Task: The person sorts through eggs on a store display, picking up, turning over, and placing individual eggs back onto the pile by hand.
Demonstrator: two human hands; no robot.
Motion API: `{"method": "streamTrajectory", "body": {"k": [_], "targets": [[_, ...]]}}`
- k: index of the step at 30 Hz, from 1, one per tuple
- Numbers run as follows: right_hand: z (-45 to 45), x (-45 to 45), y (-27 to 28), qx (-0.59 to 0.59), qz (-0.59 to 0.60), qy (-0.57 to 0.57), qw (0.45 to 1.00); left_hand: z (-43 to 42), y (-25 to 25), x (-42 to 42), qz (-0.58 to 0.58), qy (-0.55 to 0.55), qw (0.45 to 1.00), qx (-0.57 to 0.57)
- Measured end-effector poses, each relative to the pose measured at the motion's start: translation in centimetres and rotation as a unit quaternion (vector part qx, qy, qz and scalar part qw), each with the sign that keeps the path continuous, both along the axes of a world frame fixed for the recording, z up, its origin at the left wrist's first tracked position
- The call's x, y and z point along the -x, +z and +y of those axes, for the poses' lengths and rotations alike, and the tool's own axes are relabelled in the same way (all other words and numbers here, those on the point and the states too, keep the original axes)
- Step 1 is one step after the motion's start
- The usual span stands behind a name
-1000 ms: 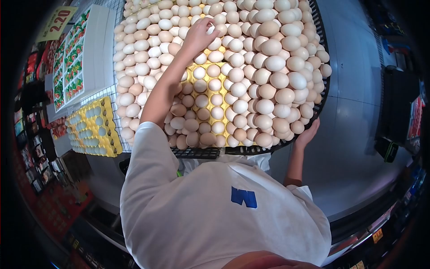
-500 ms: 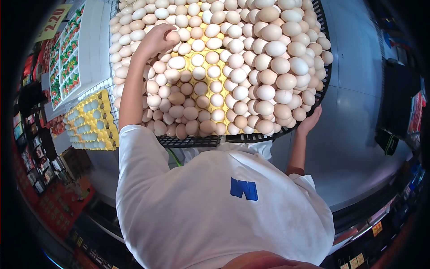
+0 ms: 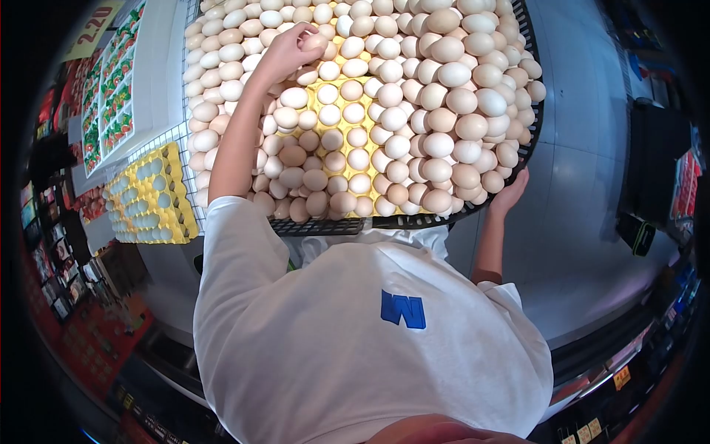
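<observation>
My left hand (image 3: 292, 53) reaches over the far left part of the egg pile, its fingers closed round a pale brown egg (image 3: 315, 44). Below it lies a yellow egg tray (image 3: 342, 135) with eggs sitting in rows in its cups. Loose brown and cream eggs (image 3: 462, 101) are heaped on both sides of the tray, highest on the right. My right hand (image 3: 509, 195) is at the near right corner of the black basket (image 3: 534, 133), against its slatted rim; its fingers are partly hidden.
Left of the basket stand stacked yellow trays of pale eggs (image 3: 151, 194) beside a white wire rack (image 3: 166, 144). Behind them are white packs with red and green contents (image 3: 111, 96) and a yellow price sign (image 3: 92, 29). Grey floor (image 3: 584, 200) lies to the right.
My left hand has moved right and slightly away from me with the egg, toward the tray's far part. My right hand stays at the basket's rim.
</observation>
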State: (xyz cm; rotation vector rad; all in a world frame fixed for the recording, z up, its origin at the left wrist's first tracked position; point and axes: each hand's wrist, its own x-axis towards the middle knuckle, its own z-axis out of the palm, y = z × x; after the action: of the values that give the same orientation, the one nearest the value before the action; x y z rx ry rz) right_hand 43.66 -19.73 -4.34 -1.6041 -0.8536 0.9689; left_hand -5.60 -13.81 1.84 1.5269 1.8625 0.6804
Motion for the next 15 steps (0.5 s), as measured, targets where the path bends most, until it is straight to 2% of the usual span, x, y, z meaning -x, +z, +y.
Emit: {"method": "streamTrajectory", "body": {"k": [1, 3, 7, 15], "targets": [[0.0, 0.0, 0.0, -0.001, 0.0, 0.002, 1.0, 0.3, 0.1, -1.3, -0.006, -0.005, 1.0, 0.002], [0.0, -0.2, -0.1, 0.005, -0.001, -0.002, 1.0, 0.5, 0.7, -4.3, -0.038, 0.05, 0.998, 0.024], [0.0, -0.4, -0.4, 0.0, -0.045, 0.012, 0.999, 1.8, -2.5, -7.2, -0.011, 0.046, 0.999, -0.025], [0.0, -0.2, -0.2, 0.0, -0.03, 0.004, 1.0, 1.7, -3.7, -10.4, 0.131, 0.091, 0.981, -0.114]]}}
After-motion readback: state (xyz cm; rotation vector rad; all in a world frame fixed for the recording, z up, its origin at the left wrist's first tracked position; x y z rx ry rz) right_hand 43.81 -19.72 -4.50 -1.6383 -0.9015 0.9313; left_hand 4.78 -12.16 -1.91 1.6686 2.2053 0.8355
